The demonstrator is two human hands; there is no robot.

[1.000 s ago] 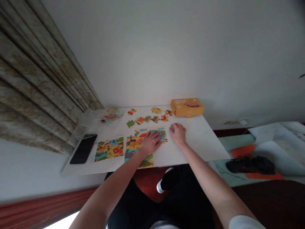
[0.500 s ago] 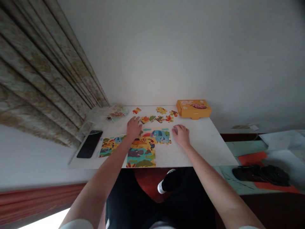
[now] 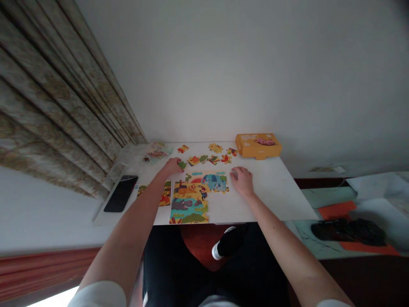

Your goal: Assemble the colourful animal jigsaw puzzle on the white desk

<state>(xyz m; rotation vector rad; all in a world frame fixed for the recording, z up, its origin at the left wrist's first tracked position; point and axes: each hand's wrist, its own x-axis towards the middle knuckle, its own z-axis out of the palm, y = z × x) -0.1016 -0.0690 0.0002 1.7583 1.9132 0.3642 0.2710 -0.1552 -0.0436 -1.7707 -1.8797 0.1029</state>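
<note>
Fingers of the left hand point(image 3: 173, 166): bent, touching a green puzzle piece point(image 3: 182, 165); whether they grip it, I cannot tell from my end of the feed. Fingers of the right hand point(image 3: 243, 180): loosely curled, near the right edge of the assembled puzzle point(image 3: 191, 204); I cannot tell whether they enclose anything.

Contents of my view, by size:

Wall point(image 3: 243, 76), pale, at the far side.

Curtain point(image 3: 64, 94), one, patterned, far left.

Table point(image 3: 275, 196), white, between wall and person.

Assembled puzzle, partly built, near the table's near edge; elephants at its far right, a hippo in water nearer.

Yellow box point(image 3: 260, 148), one, far right on the table (lettering too blurred for me to read in full).

Plastic bag point(image 3: 157, 151), clear, coloured contents, far left.

Printed sheet point(image 3: 165, 195), left of the puzzle, partly hidden by the left forearm point(image 3: 134, 230).

Phone point(image 3: 121, 194), black, left of the sheet.

Loose pieces: an orange piece point(image 3: 193, 160) right of the green one, three more continuing that row rightward, and a striped piece point(image 3: 183, 149) farther off, left of a yellow piece point(image 3: 215, 148).
</note>
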